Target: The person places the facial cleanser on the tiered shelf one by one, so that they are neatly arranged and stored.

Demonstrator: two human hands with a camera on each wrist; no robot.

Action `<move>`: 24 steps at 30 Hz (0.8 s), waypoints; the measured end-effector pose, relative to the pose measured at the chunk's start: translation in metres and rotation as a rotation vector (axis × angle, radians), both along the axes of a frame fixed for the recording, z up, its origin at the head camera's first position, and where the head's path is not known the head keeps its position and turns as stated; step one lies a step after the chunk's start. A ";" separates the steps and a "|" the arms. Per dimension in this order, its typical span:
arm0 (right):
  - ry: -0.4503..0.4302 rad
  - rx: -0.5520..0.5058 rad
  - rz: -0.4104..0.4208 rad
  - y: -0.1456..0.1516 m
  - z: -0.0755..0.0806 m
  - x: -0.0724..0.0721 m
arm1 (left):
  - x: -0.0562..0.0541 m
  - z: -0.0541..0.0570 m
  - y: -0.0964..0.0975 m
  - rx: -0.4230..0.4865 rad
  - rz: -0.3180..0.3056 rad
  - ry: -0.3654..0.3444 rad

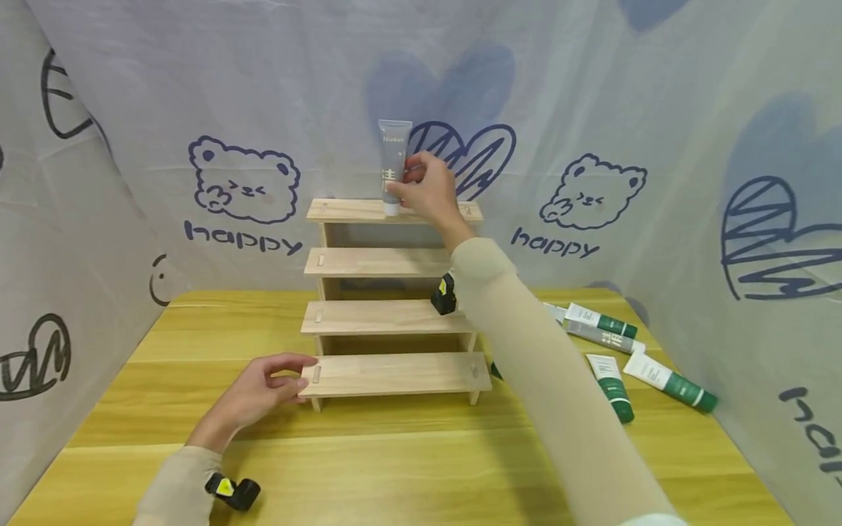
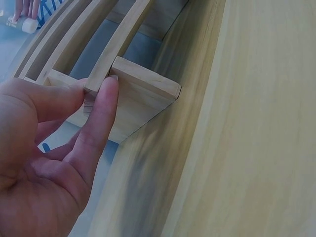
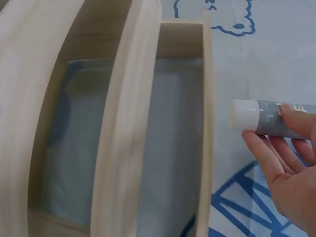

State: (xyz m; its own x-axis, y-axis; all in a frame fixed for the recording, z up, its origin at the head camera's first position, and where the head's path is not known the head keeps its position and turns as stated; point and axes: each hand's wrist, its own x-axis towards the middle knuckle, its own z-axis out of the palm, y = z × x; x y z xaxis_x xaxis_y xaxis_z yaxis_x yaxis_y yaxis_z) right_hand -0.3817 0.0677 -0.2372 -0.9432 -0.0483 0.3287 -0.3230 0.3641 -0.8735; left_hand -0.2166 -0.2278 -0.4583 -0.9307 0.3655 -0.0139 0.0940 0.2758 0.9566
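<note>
A tiered wooden rack [image 1: 395, 372] with several steps stands on the table. My right hand [image 1: 430, 188] pinches a grey squeeze tube [image 1: 393, 150] upright, its white cap pointing down over the top step. In the right wrist view a gap shows between the tube's white cap [image 3: 244, 115] and the top board [image 3: 206, 148]. My left hand [image 1: 259, 391] grips the left end of the lowest step, thumb and finger pinching the board's edge [image 2: 101, 74] in the left wrist view. No other tube is visible on the steps.
Right of the rack lie several tubes: a white-and-green tube [image 1: 612, 387], another white-and-green tube [image 1: 671, 381] and a grey tube [image 1: 601, 336] beneath a further one. My right sleeve hides part of that area. Printed cloth [image 1: 342, 88] walls the wooden table [image 1: 263, 460] behind and at the sides.
</note>
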 end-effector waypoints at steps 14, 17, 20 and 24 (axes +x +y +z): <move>0.066 -0.006 -0.020 -0.044 -0.012 -0.010 | 0.000 0.001 0.000 -0.014 0.012 -0.016; 0.071 -0.012 -0.025 -0.050 -0.014 -0.012 | 0.000 0.000 -0.001 -0.010 0.014 -0.022; 0.069 -0.015 -0.028 -0.054 -0.016 -0.014 | 0.000 -0.001 -0.001 -0.011 0.015 -0.025; 0.071 0.003 -0.046 -0.058 -0.016 -0.016 | -0.001 -0.001 -0.003 -0.012 0.017 -0.020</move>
State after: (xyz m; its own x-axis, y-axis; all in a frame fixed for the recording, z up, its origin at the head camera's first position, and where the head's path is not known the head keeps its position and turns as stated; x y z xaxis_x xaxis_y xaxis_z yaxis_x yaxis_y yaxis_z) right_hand -0.3980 0.0096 -0.2533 -0.9189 -0.0062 0.3944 -0.3666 0.3822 -0.8482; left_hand -0.2174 -0.2307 -0.4593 -0.9362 0.3494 -0.0374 0.0697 0.2890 0.9548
